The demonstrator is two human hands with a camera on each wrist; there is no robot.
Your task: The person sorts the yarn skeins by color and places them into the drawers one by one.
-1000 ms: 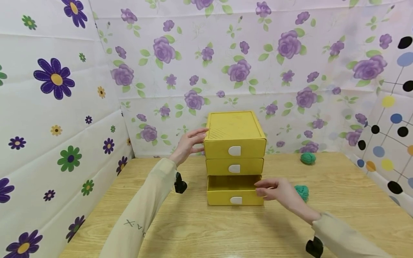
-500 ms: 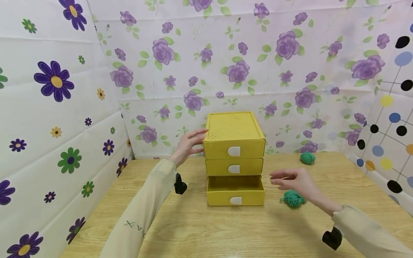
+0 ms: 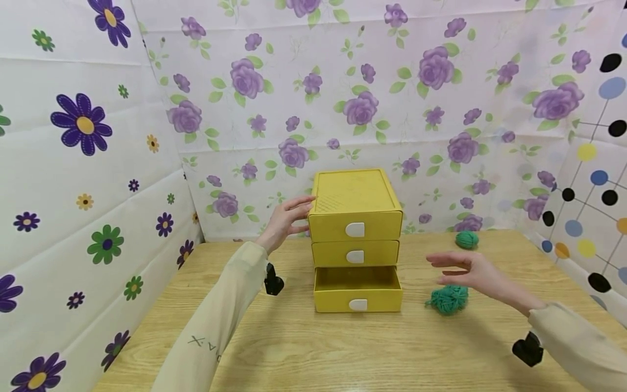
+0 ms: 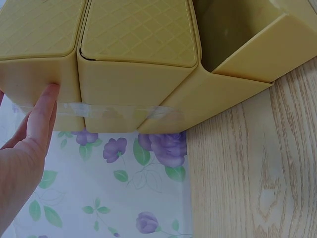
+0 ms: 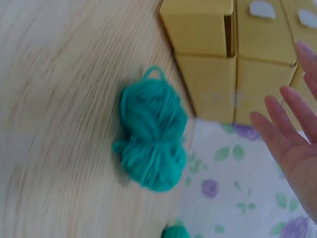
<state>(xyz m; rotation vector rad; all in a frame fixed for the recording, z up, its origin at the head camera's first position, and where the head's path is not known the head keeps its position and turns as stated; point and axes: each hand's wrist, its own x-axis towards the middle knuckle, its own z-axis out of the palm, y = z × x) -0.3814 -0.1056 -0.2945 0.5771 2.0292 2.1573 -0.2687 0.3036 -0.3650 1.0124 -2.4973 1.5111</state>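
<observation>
A yellow three-drawer box stands on the table, its bottom drawer pulled out and bare inside where it shows. My left hand rests straight fingers against the upper left side of the box; the left wrist view shows fingertips touching that wall. My right hand hovers with spread, relaxed fingers and holds nothing. Just below it lies a bundle of green yarn, partly covered by the hand in the head view. In the right wrist view the yarn bundle is fully visible on the wood, apart from the fingers.
A second green yarn ball lies farther back on the right of the wooden table. Floral cloth hangs behind, with patterned sheets at both sides. White tabs mark the drawer fronts.
My right hand has moved away from the open bottom drawer, to the right and slightly up, over the near yarn bundle. The left hand stays against the box.
</observation>
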